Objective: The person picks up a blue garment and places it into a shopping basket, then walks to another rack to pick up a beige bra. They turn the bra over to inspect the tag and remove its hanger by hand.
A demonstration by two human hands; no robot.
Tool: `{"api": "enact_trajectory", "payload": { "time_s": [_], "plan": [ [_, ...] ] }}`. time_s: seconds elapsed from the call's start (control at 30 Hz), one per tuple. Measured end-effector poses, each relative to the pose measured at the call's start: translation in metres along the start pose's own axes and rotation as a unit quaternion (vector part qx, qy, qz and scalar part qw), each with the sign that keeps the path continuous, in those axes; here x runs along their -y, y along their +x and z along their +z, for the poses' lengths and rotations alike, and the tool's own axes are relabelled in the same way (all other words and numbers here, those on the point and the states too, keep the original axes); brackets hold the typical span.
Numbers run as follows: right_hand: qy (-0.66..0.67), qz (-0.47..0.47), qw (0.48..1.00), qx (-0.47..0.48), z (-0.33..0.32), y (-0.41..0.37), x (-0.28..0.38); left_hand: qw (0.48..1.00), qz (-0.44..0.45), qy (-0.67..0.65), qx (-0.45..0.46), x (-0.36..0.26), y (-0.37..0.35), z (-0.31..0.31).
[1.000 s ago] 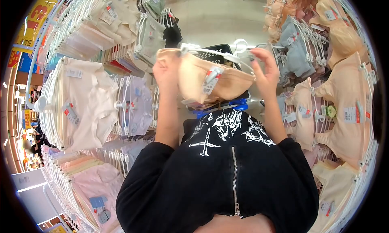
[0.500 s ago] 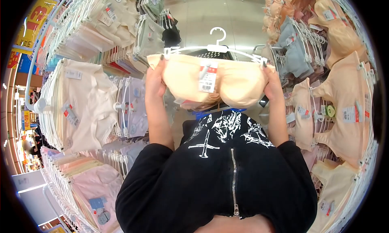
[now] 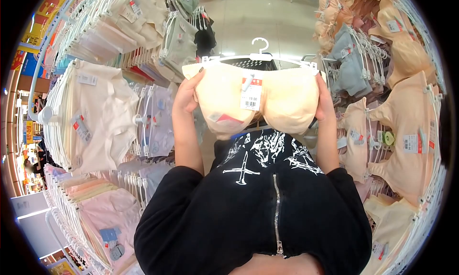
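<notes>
At upper centre of the frame, the bra (image 3: 281, 94) spans the space between the left hand (image 3: 187, 96) and right hand (image 3: 325, 102), each partly closed, gripping the end nearest it.

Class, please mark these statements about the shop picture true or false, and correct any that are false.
1. The left hand and right hand hold opposite sides of the beige bra. True.
2. The bra's hanger is black. False: it is white.
3. The tag on the bra's front is plain blue. False: it is red and white.
4. The black top fastens with buttons. False: a zip runs down its front.
5. Garments hang on both the left and the right. True.
</notes>
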State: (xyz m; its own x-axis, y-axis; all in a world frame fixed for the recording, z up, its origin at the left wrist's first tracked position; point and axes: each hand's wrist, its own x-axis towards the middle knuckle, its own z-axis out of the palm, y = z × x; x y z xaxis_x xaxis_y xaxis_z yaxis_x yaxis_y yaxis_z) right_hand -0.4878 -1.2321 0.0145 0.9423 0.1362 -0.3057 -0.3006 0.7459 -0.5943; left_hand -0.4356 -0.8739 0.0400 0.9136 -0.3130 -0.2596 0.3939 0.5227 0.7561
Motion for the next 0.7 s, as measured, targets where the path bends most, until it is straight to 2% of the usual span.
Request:
{"api": "enact_trajectory", "payload": {
  "time_s": [0.13, 0.23, 0.33, 0.4, 0.53, 0.6, 0.7],
  "plan": [
    [-0.021, -0.002, 1.000, 0.012, -0.009, 0.003, 0.007, 0.999, -0.043, -0.016, 0.021, 0.001, 0.001, -0.005],
    [-0.034, -0.013, 0.999, -0.038, -0.011, 0.001, 0.017, 0.997, -0.056, -0.046, 0.033, 0.005, 0.006, -0.007],
    [-0.105, -0.042, 0.991, -0.073, -0.003, -0.001, 0.023, 0.993, -0.060, -0.092, 0.052, 0.012, 0.009, -0.004],
    [-0.134, -0.101, 0.982, -0.084, -0.001, -0.004, 0.027, 0.989, -0.047, -0.109, 0.085, 0.019, 0.010, -0.009],
    [-0.105, -0.186, 0.972, -0.102, 0.006, -0.010, 0.033, 0.965, 0.054, -0.169, 0.194, 0.036, 0.013, -0.024],
    [-0.070, -0.181, 0.976, -0.099, 0.016, -0.017, 0.037, 0.933, 0.127, -0.199, 0.270, 0.049, 0.015, -0.024],
    [0.009, -0.173, 0.980, -0.098, 0.029, -0.021, 0.037, 0.936, 0.169, -0.211, 0.224, 0.070, 0.022, -0.028]
  ]
}}
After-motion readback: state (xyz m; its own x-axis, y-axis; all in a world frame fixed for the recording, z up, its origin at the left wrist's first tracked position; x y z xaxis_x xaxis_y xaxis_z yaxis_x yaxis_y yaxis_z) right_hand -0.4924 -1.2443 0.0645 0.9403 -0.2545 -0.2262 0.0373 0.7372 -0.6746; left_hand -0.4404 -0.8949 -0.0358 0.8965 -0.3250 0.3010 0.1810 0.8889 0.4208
